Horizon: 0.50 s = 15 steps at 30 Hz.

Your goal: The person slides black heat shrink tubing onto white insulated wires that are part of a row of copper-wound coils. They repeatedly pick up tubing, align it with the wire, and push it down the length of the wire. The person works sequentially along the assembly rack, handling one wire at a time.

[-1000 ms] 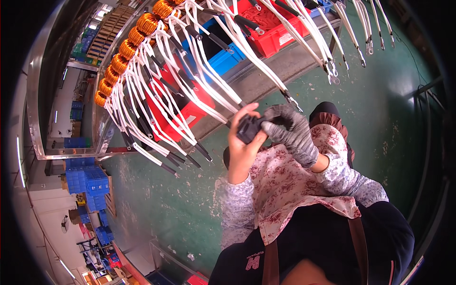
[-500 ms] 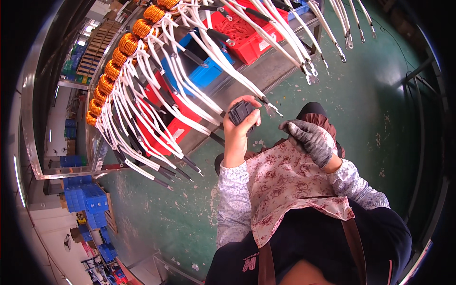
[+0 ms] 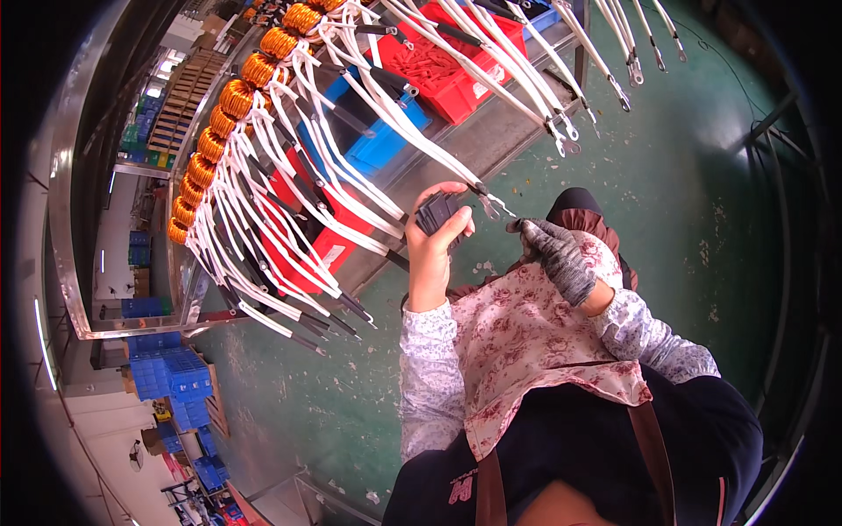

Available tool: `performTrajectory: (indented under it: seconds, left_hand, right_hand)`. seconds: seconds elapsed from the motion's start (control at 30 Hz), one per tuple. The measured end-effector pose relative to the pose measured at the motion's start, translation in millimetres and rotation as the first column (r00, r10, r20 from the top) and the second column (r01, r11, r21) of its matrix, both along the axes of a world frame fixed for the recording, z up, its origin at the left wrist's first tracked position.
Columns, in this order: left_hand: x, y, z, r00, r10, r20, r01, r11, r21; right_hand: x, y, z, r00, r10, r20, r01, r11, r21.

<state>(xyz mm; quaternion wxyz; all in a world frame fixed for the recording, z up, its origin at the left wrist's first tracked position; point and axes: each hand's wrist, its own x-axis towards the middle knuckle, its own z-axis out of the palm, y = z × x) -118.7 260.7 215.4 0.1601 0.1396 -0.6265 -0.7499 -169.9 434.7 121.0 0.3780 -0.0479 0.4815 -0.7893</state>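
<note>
My left hand (image 3: pixel 430 254), bare, is closed around a bundle of short black sleeves (image 3: pixel 438 216). Just beyond its fingers hang the ends of white cables tipped with metal ring terminals (image 3: pixel 494 205). My right hand (image 3: pixel 561 261) wears a grey glove and has its thumb and fingers pinched together close to those terminals. A small dark bit shows at its fingertips, too small to name. Many more white cables (image 3: pixel 438 158) run down from a row of copper-wound ring coils (image 3: pixel 238 99), some with black sleeves near their ends.
Behind the cables, a metal bench (image 3: pixel 491 140) carries a red bin (image 3: pixel 456 101) of red pieces, a blue bin (image 3: pixel 399 131) and another red bin (image 3: pixel 329 250). A metal frame (image 3: pixel 66 263) stands at the left. Blue crates (image 3: pixel 167 373) are stacked on the floor farther left.
My right hand has moved slightly left and up, closer to the ring terminals. My left hand has shifted a little left, still holding the black sleeves. The view has shifted slightly.
</note>
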Motion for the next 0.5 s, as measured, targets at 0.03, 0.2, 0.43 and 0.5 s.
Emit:
performTrajectory:
  seconds: [0.03, 0.2, 0.43, 0.5]
  left_hand:
    - [0.0, -0.8, -0.5, 1.000, 0.003, -0.003, -0.003, 1.000, 0.001]
    - [-4.0, 0.6, 0.8, 0.999, 0.012, -0.032, -0.011, 0.999, 0.030]
    - [-0.4, -18.8, 11.5, 0.938, -0.034, -0.345, 0.194, 0.876, 0.442]
    - [-2.9, -23.2, 15.4, 0.934, -0.051, -0.353, 0.210, 0.878, 0.429]
  right_hand:
    - [0.6, -1.1, 3.4, 1.000, -0.011, -0.007, 0.011, 1.000, -0.002]
    - [-3.4, -13.0, 16.7, 0.995, -0.079, -0.058, 0.075, 0.995, -0.071]
    - [21.9, -11.5, 60.1, 0.959, 0.090, -0.269, -0.093, 0.996, 0.002]
    - [29.5, -15.4, 63.4, 0.985, 0.029, -0.172, -0.031, 0.999, -0.010]
